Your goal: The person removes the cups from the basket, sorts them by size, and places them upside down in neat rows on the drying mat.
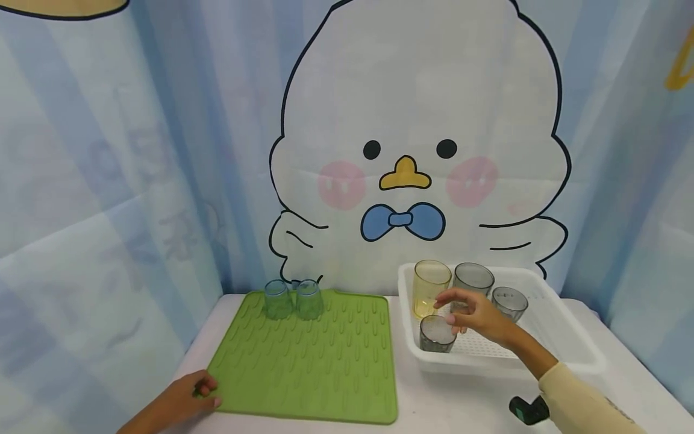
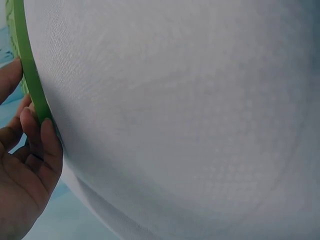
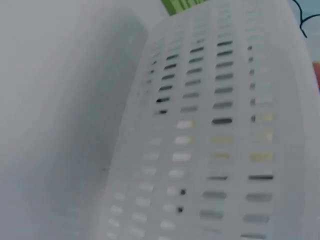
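Note:
At the near left corner of the green drying mat, my left hand pinches the edge. In the left wrist view the thumb and curled fingers lie around the green rim. My right hand reaches over the white basket, thumb and fingers apart. Its fingertips overlap the rim of a small grey glass near the basket's front left corner. Behind it are a tall yellow glass, a larger grey glass and another small grey glass. The right wrist view shows the basket's slotted surface, without the hand.
Two blue glasses stand side by side at the mat's back left. A black device is beside the right sleeve on the white tabletop. A curtain with a cartoon bird hangs behind.

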`<action>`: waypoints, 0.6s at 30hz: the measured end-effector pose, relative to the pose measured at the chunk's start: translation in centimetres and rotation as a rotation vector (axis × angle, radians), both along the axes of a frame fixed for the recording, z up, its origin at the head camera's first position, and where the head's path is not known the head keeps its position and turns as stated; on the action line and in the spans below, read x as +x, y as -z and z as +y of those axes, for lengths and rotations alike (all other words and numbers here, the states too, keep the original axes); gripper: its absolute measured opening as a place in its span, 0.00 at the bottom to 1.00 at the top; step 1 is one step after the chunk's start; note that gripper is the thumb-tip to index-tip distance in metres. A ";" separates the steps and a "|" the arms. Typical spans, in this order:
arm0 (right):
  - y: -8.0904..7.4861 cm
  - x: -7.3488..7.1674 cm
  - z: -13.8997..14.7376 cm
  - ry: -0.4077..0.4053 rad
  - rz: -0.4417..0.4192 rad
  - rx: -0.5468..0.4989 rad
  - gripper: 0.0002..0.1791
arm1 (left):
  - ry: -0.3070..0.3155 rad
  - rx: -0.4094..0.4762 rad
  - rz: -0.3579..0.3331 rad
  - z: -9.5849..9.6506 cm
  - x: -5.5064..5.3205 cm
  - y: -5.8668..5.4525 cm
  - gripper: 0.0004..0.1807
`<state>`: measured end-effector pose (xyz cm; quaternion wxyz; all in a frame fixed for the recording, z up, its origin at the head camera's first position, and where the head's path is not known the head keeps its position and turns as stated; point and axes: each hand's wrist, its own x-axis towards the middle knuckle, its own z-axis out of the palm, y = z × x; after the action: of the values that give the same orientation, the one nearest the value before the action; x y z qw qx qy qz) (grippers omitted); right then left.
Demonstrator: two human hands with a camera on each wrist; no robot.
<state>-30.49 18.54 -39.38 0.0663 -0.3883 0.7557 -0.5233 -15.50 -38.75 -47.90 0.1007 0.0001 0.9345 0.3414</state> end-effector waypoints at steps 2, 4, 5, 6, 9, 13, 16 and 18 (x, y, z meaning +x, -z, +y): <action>0.5 -0.3 1.0 0.036 -0.015 0.062 0.24 | -0.005 0.005 -0.009 -0.1 0.0 0.1 0.18; 1.0 -0.6 1.7 0.063 -0.032 0.130 0.28 | -0.013 0.010 -0.019 -0.1 -0.1 0.2 0.18; 1.3 -0.7 2.0 0.072 -0.044 0.163 0.31 | -0.010 0.012 -0.020 -0.1 -0.1 0.2 0.19; 1.5 -0.7 2.2 0.076 -0.056 0.195 0.33 | -0.006 0.021 -0.027 -0.2 -0.1 0.2 0.18; 2.1 -0.8 2.5 0.087 -0.115 0.277 0.38 | 0.022 0.043 -0.038 -0.3 -0.1 0.1 0.18; 2.7 -1.0 2.5 0.093 -0.187 0.370 0.42 | 0.031 0.071 -0.067 -0.5 -0.1 0.1 0.19; 2.9 -1.2 2.4 0.104 -0.210 0.421 0.44 | 0.024 0.083 -0.086 -0.6 -0.1 0.1 0.19; 3.1 -1.2 2.2 0.111 -0.213 0.443 0.44 | 0.029 0.089 -0.090 -0.6 -0.2 0.1 0.19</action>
<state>-31.72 20.78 -42.49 0.2002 -0.2647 0.8609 -0.3857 -15.69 -39.37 -48.05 0.1473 0.0028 0.9128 0.3808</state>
